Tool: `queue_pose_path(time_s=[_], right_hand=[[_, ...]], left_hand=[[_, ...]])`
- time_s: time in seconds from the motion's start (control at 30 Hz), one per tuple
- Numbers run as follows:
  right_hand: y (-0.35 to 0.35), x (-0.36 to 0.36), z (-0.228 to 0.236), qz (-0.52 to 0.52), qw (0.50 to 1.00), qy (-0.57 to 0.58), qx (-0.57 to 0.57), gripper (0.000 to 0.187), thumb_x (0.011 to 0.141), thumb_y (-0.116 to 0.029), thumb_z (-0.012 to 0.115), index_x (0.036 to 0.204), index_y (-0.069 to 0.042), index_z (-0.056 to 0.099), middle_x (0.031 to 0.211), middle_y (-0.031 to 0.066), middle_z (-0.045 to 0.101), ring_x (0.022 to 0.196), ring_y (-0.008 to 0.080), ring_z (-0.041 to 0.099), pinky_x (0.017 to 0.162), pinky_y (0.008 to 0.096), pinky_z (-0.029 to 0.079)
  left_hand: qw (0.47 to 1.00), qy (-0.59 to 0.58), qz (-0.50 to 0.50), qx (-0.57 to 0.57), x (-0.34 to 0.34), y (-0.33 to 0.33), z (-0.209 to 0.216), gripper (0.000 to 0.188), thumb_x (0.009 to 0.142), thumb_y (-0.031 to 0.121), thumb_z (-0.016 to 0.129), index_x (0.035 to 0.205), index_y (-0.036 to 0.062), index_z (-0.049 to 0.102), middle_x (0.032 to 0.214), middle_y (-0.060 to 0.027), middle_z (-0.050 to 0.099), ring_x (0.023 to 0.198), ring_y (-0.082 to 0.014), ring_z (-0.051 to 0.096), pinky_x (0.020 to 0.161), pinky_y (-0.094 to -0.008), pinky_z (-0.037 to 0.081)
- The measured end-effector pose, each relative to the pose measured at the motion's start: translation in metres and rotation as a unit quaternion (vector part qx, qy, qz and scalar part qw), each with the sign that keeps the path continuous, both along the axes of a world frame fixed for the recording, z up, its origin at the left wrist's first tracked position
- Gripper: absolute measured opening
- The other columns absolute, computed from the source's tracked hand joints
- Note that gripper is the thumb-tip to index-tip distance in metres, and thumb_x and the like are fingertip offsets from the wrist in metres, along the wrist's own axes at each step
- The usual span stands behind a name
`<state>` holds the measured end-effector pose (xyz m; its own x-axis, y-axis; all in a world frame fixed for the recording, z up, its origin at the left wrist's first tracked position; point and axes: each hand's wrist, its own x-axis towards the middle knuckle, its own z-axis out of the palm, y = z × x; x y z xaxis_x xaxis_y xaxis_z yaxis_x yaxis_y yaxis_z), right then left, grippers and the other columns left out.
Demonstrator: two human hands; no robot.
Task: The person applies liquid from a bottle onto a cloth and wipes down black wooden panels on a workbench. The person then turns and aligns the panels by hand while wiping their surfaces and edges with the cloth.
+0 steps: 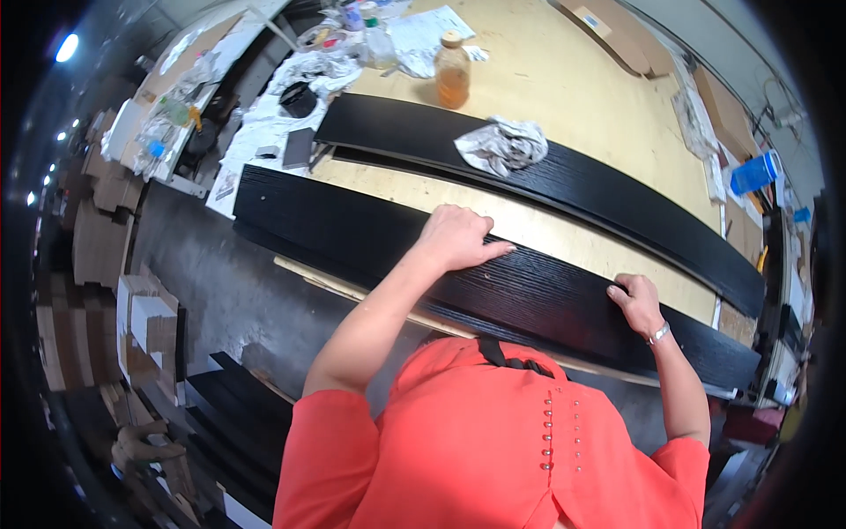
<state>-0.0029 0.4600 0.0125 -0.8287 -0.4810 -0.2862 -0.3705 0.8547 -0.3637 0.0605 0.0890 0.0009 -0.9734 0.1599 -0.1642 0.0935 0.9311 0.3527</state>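
Note:
A long black wood-grained board lies across the near side of the worktable, close to my body. My left hand is closed over its far edge near the middle, thumb on the top face and fingertips hidden behind the edge. Farther right, my right hand grips the same far edge, its fingers curled over it. Beyond lies a second black board, roughly parallel to the first, with a crumpled grey-white rag on top of it.
Behind the second board stands a bottle of amber liquid. At the left end are a small dark block, a black cup and crumpled white sheeting. A blue container is at far right. More black boards lie low at left.

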Motion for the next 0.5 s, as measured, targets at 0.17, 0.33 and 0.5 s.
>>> queue_pose_path(time_s=[0.17,0.33,0.5], right_hand=[[0.005,0.005,-0.022,-0.033,0.999,-0.034,0.014,0.033,0.087,-0.033,0.068,0.078,-0.001,0.068,0.074,0.0248,0.065,0.076,0.0442,0.064,0.072,0.0525,0.047],[0.001,0.007,-0.029,-0.022,0.999,-0.035,0.027,0.035,0.087,-0.039,0.069,0.082,-0.004,0.074,0.073,0.0221,0.067,0.076,0.0418,0.067,0.074,0.0511,0.051],[0.008,0.010,-0.034,-0.012,1.000,-0.015,0.005,0.038,0.088,-0.043,0.068,0.084,-0.006,0.075,0.074,0.0206,0.070,0.077,0.0404,0.069,0.075,0.0512,0.053]], left_hand=[[0.999,0.040,-0.007,0.017,0.002,0.007,-0.016,0.055,0.088,0.058,0.066,0.084,0.0044,0.074,0.083,-0.0157,0.073,0.085,-0.0338,0.071,0.080,-0.0455,0.054],[0.990,0.125,0.002,0.064,0.015,0.003,-0.037,0.036,0.083,0.045,0.075,0.084,0.0092,0.071,0.084,-0.0087,0.068,0.085,-0.0304,0.068,0.078,-0.0427,0.054],[0.990,0.117,-0.004,0.078,0.017,0.004,-0.029,0.030,0.082,0.037,0.078,0.090,0.0086,0.074,0.085,-0.0076,0.066,0.086,-0.0311,0.066,0.078,-0.0431,0.053]])
